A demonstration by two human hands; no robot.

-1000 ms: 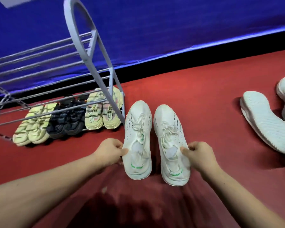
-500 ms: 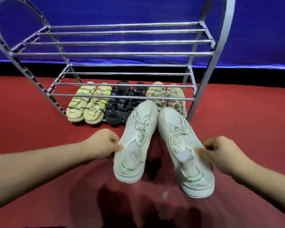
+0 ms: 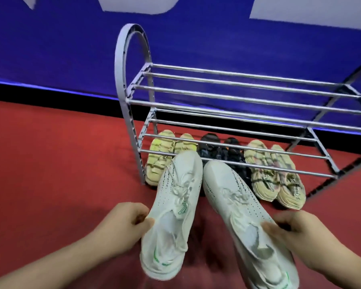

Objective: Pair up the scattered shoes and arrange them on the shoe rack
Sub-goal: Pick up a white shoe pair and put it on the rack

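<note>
I hold a pair of white knit sneakers with green marks above the red floor, toes pointing at the shoe rack. My left hand [image 3: 126, 222] grips the left sneaker [image 3: 173, 207] at its collar. My right hand [image 3: 296, 228] grips the right sneaker [image 3: 238, 205] at its collar. The grey metal shoe rack [image 3: 244, 100] stands against the blue wall with two tiers of bars, both bare. Under its lower tier, on the floor, stand a yellow-green pair [image 3: 165, 151], a black pair [image 3: 219, 150] and a beige striped pair [image 3: 273, 174].
Red carpet [image 3: 50, 163] spreads to the left of the rack and in front of it. A black skirting strip [image 3: 50, 97] runs along the foot of the blue wall behind the rack.
The view has swung left, so the rack now sits right of centre. Both sneakers have come closer to the rack's front, still held in my hands.
</note>
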